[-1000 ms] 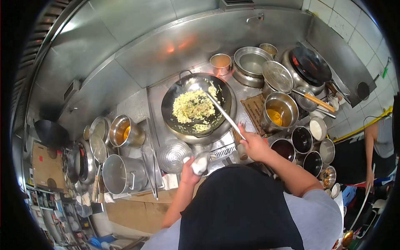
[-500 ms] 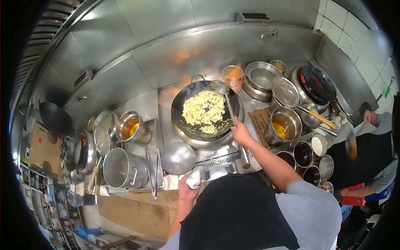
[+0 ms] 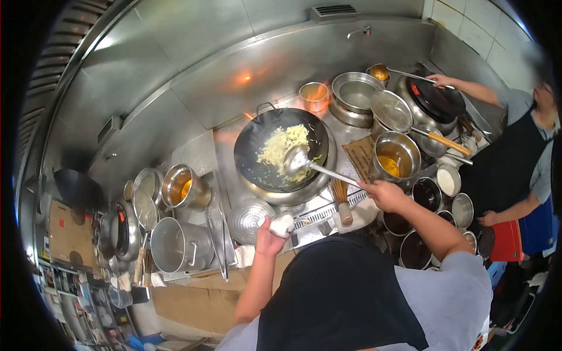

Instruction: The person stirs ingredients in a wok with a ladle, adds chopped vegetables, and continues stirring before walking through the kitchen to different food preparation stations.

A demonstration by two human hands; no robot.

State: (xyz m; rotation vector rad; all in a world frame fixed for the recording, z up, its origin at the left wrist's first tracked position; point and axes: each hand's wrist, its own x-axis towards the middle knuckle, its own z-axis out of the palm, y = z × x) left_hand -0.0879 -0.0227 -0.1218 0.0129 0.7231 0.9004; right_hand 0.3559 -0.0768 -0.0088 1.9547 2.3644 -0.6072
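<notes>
Pale yellow, crumbly food (image 3: pixel 275 147) is spread in the round black metal wok (image 3: pixel 248 164), best scooped from underneath with the long-handled steel ladle (image 3: pixel 297 159) gripped by the right hand (image 3: pixel 387 196). What's probably a bunched white cloth (image 3: pixel 283 224) is held in the left hand (image 3: pixel 269 240).

Broad metal panels (image 3: pixel 199 47) with thin seams form the back wall, which bows across the view. A slotted vent (image 3: pixel 333 10) sits high on it, near a small wall tap (image 3: pixel 358 32); a second vent (image 3: pixel 110 128) and tap (image 3: pixel 109 156) are farther left. Orange light (image 3: pixel 244 77) glows on the metal, and a white gleam (image 3: pixel 105 42) shows at upper left beside dark slats (image 3: pixel 64 47). White tiles (image 3: pixel 497 52) cover the right wall. The tabletop (image 3: pixel 187 152) is metal. Below it lie brown cardboard sheets (image 3: pixel 187 304). Crowded shelves (image 3: pixel 64 292) stand at lower left, their contents too small to tell.
</notes>
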